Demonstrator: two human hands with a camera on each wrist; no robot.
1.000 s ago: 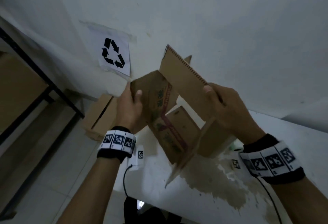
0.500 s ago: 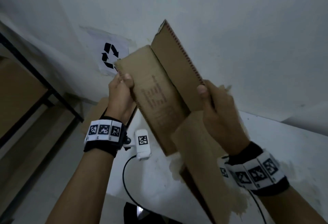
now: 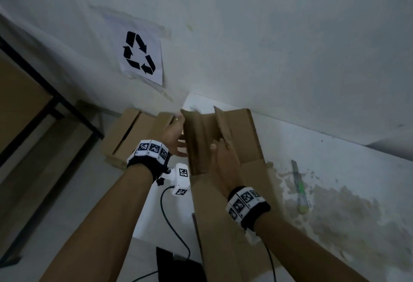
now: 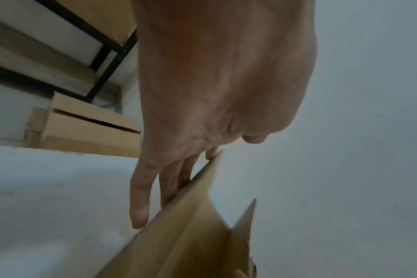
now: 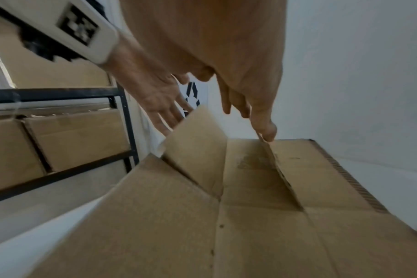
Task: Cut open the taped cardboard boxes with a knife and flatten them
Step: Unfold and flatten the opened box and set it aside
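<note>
The cut-open cardboard box [image 3: 223,226] lies spread on the white table [image 3: 335,170], with its far flaps still standing up. My left hand [image 3: 174,134] is at the box's far left, its straight fingers [image 4: 171,188] laid against the outer side of the left flap [image 3: 199,143]. My right hand [image 3: 223,156] reaches over the sheet with straight fingers, and its fingertips [image 5: 264,129] touch the edge of the upright middle flap [image 5: 279,169]. Neither hand grips anything. The green-and-grey knife [image 3: 299,185] lies on the table to the right of the box.
Flattened boxes [image 3: 131,134] are stacked on the floor beyond the table's left end, under a recycling sign [image 3: 140,56] on the wall. A black-framed shelf [image 5: 126,122] with more boxes stands at left. A black cable [image 3: 174,226] runs off the table's near edge.
Both hands held the box up in the air by its panels. It has come down flat onto the table, and both hands have let go and straightened against the flaps.
</note>
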